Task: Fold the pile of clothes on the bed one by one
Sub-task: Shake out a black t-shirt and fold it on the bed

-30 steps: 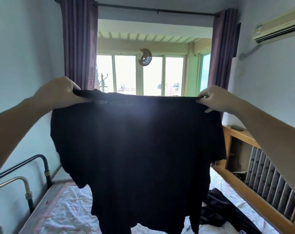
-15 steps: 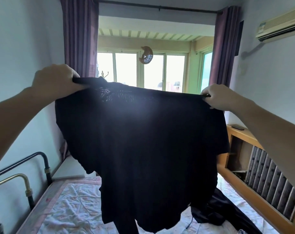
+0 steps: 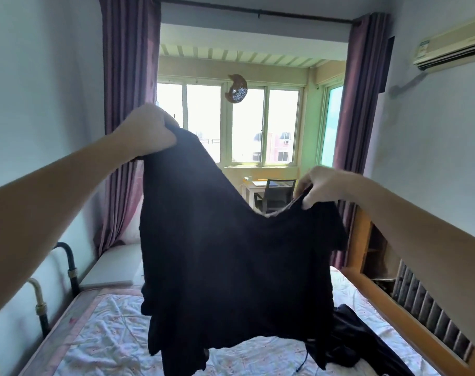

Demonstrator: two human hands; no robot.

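Observation:
A black T-shirt [image 3: 231, 267] hangs in the air over the bed [image 3: 100, 335], held up by both hands. My left hand [image 3: 149, 131] grips its top left corner, raised high. My right hand [image 3: 320, 185] pinches the top right edge, lower down, so the top edge sags between them. More dark clothes [image 3: 347, 340] lie crumpled on the bed at the right, partly hidden behind the shirt.
The bed has a pale floral sheet, a metal rail [image 3: 68, 267] on the left and a wooden side board [image 3: 410, 324] on the right. Purple curtains [image 3: 127, 77] frame a window room with a desk and chair [image 3: 274, 194]. An air conditioner [image 3: 453, 47] hangs on the right wall.
Both hands have come closer together and my right hand has dropped. The shirt's top edge, taut before, now sags. The camera tilted down a little, showing more bed.

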